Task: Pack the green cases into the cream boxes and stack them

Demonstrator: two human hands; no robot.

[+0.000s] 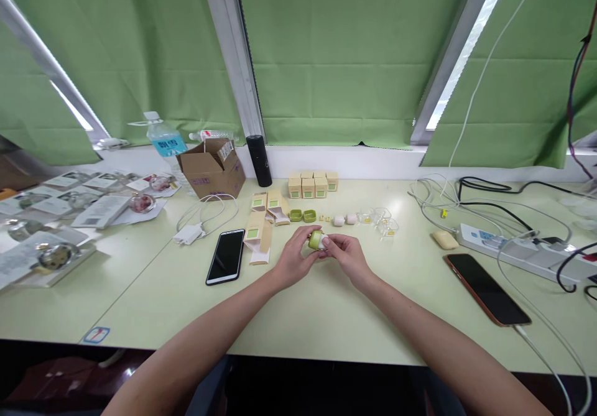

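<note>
Both hands meet above the table, in front of the small parts. My left hand (296, 259) is closed around a small green container (315, 239). My right hand (349, 258) pinches a small white piece at the container's right side, its thumb and fingers pressed together; whether the piece is inside the container or against it I cannot tell. Just beyond lie two green square cups (303, 216), tiny yellow bits (324, 218), two pinkish-white blocks (345, 219) and several clear plastic shells (379, 220). Opened small cardboard boxes (258, 232) lie left of the cups.
Several closed small boxes (308, 186) stand at the back. Phones lie left (226, 256) and right (487, 288). A brown carton (212, 170), black cylinder (259, 161) and water bottle (165, 142) are back left. A power strip (513, 251) with cables occupies the right; packaged items cover the far left.
</note>
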